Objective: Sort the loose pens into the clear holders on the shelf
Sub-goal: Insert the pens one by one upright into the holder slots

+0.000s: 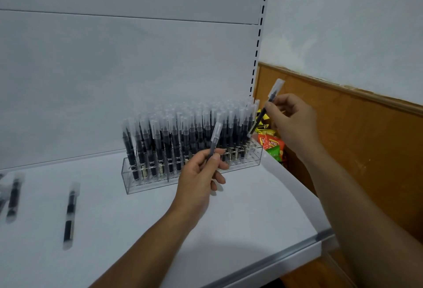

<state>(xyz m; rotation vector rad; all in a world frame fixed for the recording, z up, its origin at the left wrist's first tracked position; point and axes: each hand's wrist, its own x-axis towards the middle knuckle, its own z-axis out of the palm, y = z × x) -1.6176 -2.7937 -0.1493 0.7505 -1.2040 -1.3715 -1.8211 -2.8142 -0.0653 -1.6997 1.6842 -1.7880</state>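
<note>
Left hand (201, 173), right hand (290, 123) raised (2 pinch grips).

Clear glossy plastic holder (240, 168) on matt white shelf (229, 230).

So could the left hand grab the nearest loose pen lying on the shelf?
Probably not yet: the left hand already grips a pen, though nothing stands between it and the loose pen.

Racked pens (174, 141): black barrels, frosted clear caps, gold bands low down. Left-held pen (215, 135), right-held pen (275, 90), loose pen (69, 214): dark barrel, frosted cap. Holder (142, 182): colourless, transparent. Shelf (229, 219): plain white, grey front strip. Upright (265, 1): white, black slots. Snack packets (272, 143): red, green, yellow. Wall panel (366, 150): orange-brown
</note>
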